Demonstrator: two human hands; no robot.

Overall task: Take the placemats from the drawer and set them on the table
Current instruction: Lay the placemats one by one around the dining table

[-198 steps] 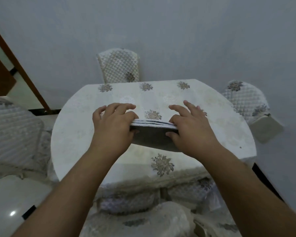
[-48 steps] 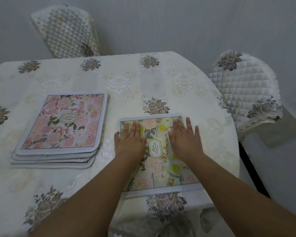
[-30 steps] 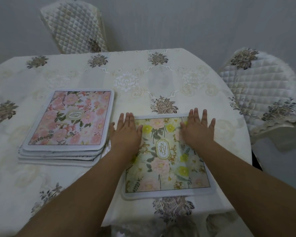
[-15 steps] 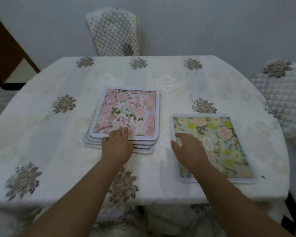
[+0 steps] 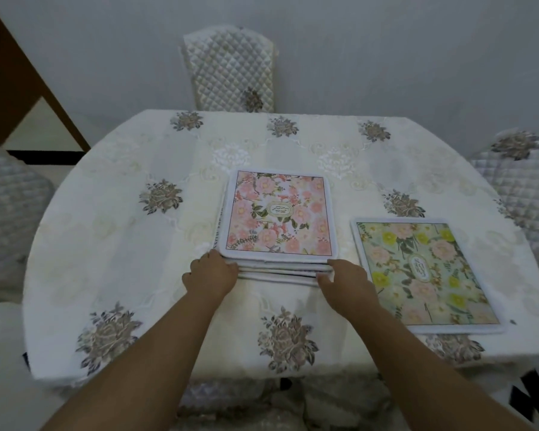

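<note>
A stack of placemats [image 5: 277, 213], its top one pink and floral, lies in the middle of the table [image 5: 112, 237]. My left hand [image 5: 210, 273] grips the stack's near left corner. My right hand [image 5: 346, 279] grips its near right corner, fingers curled around the edges of the mats. One green and yellow floral placemat [image 5: 423, 272] lies flat on the table at the near right, apart from both hands.
The table wears a cream cloth with embroidered flowers. Quilted chairs stand at the far side [image 5: 229, 73], at the right [image 5: 523, 188] and at the left [image 5: 7, 213]. A dark wooden frame [image 5: 19, 79] rises at the far left.
My right hand left the green placemat and moved left to the stack's near right corner. My left hand shifted to the stack's near left corner. Both now clasp the stack.
</note>
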